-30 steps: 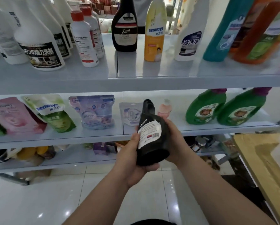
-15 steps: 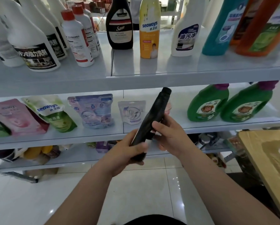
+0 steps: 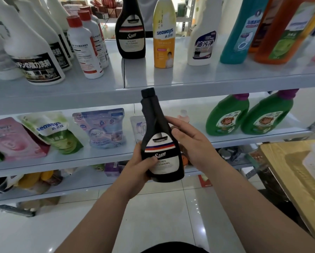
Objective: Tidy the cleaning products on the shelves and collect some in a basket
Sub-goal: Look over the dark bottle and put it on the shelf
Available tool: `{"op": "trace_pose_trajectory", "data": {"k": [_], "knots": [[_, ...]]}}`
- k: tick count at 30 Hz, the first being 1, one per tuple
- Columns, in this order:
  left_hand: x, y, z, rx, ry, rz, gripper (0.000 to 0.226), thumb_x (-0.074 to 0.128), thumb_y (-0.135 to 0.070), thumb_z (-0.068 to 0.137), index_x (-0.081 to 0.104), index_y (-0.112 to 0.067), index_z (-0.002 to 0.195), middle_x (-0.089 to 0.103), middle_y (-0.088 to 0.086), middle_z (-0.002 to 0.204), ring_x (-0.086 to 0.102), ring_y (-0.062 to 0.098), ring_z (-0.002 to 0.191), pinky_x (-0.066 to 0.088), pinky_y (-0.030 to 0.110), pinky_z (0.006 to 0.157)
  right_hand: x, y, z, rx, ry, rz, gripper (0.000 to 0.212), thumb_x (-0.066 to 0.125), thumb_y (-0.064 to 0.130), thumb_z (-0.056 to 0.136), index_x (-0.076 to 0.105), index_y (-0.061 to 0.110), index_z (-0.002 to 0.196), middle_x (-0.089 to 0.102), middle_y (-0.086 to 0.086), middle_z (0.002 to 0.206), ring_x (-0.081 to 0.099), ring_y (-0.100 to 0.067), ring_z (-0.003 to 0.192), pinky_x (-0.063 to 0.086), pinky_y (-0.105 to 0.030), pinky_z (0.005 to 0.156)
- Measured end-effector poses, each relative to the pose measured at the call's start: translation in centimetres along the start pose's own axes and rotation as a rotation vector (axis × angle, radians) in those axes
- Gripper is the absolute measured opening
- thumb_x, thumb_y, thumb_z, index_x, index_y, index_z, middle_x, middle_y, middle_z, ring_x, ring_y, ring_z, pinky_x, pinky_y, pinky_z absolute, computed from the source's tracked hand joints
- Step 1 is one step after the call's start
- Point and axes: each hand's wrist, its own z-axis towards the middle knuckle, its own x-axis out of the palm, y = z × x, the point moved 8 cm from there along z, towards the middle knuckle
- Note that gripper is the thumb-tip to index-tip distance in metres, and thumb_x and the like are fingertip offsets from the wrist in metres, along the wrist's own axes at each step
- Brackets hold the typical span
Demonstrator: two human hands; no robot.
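So the white top shelf runs across the upper half of the frame, loaded with cleaners. Dead centre, in front of its edge, the black Sam bottle is upright, label facing the camera. A twin bottle stands on that shelf, upper middle. The left hand grips the black Sam bottle's base with its thumb on the label, and the right hand curls round its right side.

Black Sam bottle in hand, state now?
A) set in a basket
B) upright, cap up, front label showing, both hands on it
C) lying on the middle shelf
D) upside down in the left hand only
B: the black Sam bottle is cap-up with its front label showing, gripped low by the left hand and held at the side by the right hand.
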Motion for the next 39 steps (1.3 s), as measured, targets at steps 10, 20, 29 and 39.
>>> {"op": "trace_pose_trajectory", "data": {"k": [10, 20, 29, 39], "knots": [[3.1, 1.0, -1.0, -0.288, 0.134, -0.506, 0.066, 0.081, -0.068, 0.071, 0.071, -0.013, 0.107, 0.064, 0.014, 0.082, 0.068, 0.032, 0.058, 0.054, 0.031, 0.045, 3.2, 0.5, -1.4, -0.019, 0.107, -0.242, 0.047, 0.048, 0.038, 0.101, 0.046, 0.062, 0.142, 0.060, 0.027, 0.135, 0.053, 0.001, 0.132, 0.049, -0.034, 0.110], [-1.1, -2.3, -1.2, 0.086, -0.292, 0.214, 0.066, 0.087, -0.062, 0.058, 0.058, -0.045, 0.114, 0.076, -0.008, 0.109, 0.075, 0.017, 0.101, 0.063, 0.037, 0.079, 3.0, -2.2, -0.8, 0.069, -0.068, -0.073, 0.043, 0.061, 0.063, 0.080, 0.054, 0.066, 0.122, 0.071, 0.021, 0.116, 0.071, -0.008, 0.109, 0.061, -0.031, 0.086], [-2.6, -7.1, -3.5, 0.343, -0.421, 1.034, 0.058, 0.084, -0.059, 0.064, 0.040, -0.059, 0.101, 0.063, -0.031, 0.099, 0.063, -0.007, 0.086, 0.052, 0.017, 0.067, -0.1, 7.3, 0.7, -0.255, -0.262, -0.571, 0.026, 0.047, 0.064, 0.088, 0.055, 0.042, 0.099, 0.065, 0.006, 0.084, 0.064, -0.010, 0.082, 0.050, -0.020, 0.070], [-3.2, -10.3, -5.0, 0.446, -0.387, 1.290, 0.064, 0.091, -0.040, 0.069, 0.047, -0.055, 0.114, 0.062, -0.017, 0.107, 0.062, 0.003, 0.089, 0.051, 0.020, 0.073, 1.4, 10.9, 2.9, -0.152, -0.109, -1.328, 0.042, 0.031, 0.037, 0.108, 0.040, 0.025, 0.068, 0.049, 0.002, 0.068, 0.044, -0.010, 0.064, 0.028, -0.030, 0.056]]}}
